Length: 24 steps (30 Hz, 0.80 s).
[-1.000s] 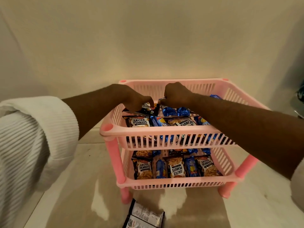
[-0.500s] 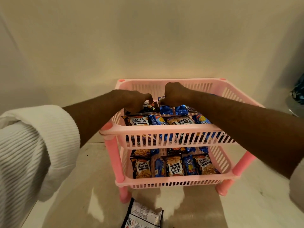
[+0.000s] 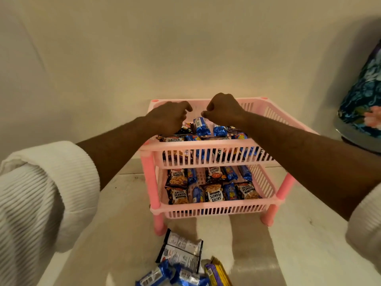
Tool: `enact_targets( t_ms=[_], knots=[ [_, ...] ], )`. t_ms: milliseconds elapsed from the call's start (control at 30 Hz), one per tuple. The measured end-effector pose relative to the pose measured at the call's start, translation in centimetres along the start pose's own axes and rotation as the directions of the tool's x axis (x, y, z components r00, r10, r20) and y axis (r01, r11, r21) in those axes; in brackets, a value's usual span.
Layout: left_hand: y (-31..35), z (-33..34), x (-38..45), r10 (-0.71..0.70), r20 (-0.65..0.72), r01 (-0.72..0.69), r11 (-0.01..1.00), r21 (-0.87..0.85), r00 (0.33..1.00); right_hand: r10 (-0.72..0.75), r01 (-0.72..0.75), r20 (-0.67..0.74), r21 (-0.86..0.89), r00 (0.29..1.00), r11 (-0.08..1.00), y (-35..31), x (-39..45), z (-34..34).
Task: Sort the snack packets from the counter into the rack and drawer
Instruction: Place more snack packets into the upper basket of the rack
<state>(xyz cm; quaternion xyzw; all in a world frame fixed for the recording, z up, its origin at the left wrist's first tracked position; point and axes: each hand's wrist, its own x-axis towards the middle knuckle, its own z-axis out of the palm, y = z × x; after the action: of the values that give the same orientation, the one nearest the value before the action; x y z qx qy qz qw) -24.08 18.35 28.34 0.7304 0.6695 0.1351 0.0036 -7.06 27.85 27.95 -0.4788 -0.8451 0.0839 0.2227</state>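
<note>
A pink two-tier rack [image 3: 206,144] stands on the pale counter [image 3: 115,234] against the wall. Its top tray holds blue packets [image 3: 202,126] and salted-peanut packets [image 3: 172,139]. The lower tray [image 3: 216,208] holds several more peanut packets [image 3: 178,196] and blue ones [image 3: 228,191]. My left hand [image 3: 171,117] hovers over the back left of the top tray, loosely curled and holding nothing. My right hand [image 3: 223,110] hovers beside it, curled shut with nothing visible in it. Loose packets lie on the counter in front: a black-and-white pair [image 3: 181,250], blue ones [image 3: 154,277] and a purple-yellow one [image 3: 216,273].
A blue floral-patterned object [image 3: 362,100] stands at the right edge, close to the rack. A plain wall [image 3: 185,48] runs right behind the rack. White ribbed sleeves [image 3: 41,193] cover both my upper forearms.
Both hands have lifted up out of the top tray, away from the packets they were touching. The view has tilted down, showing more loose packets on the counter.
</note>
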Motion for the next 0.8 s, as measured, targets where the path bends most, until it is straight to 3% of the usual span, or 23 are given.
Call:
enact_targets(
  t_ms=[133,267,533,700,800],
  knots=[
    [2.4,-0.2,-3.1,0.011,-0.109,-0.018,0.998,-0.066,0.994,-0.007,0.014,-0.136,0.053,0.991,0.998,-0.5,-3.8,-1.5],
    [4.3,-0.5,-5.5,0.026,-0.214,-0.051,0.993,-0.111,0.976,-0.078,0.078,-0.255,-0.011,0.964,0.997,-1.0,-7.5,-3.1],
    [10.5,3.6,-12.5,0.239,-0.335,-0.319,0.924,-0.211,0.912,-0.234,0.252,-0.464,-0.023,0.855,0.967,-0.3,-17.2,-3.4],
    [14.2,7.9,-15.6,0.311,-0.344,-0.418,0.857,-0.301,0.886,-0.179,0.202,-0.541,-0.018,0.821,0.979,2.8,-23.8,-2.3],
    [16.2,11.9,-17.8,0.306,-0.304,-0.408,0.834,-0.372,0.902,-0.081,0.101,-0.474,0.017,0.877,0.995,6.1,-28.0,-0.5]
  ],
)
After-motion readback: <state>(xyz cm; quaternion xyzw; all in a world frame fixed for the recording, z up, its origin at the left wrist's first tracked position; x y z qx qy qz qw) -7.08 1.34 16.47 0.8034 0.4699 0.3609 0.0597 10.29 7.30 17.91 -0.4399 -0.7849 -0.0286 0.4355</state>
